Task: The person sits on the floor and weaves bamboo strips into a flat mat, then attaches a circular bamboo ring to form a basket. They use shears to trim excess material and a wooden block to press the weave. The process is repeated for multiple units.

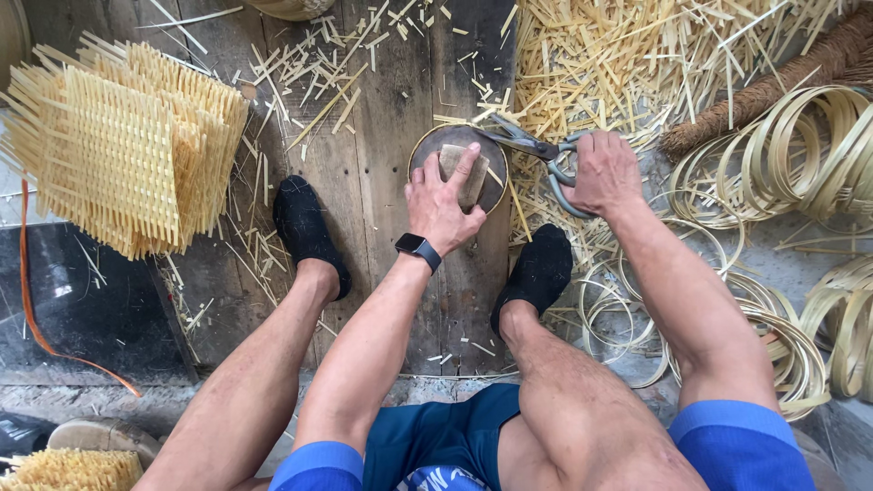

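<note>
Between two black-socked feet, on dark floor planks (382, 136): round wooden block (427, 150) under left hand (441, 205), fingers pressing a small tan piece (452, 159), possibly wood. Right hand (605, 173) closed around shears (532, 145), blades apart at block's rim. Best kept steady, fingertips clear of blades. Woven bamboo mats (127, 145) left, bamboo hoops (800, 155) right, offcuts (627, 55) ahead; little free room.
</note>
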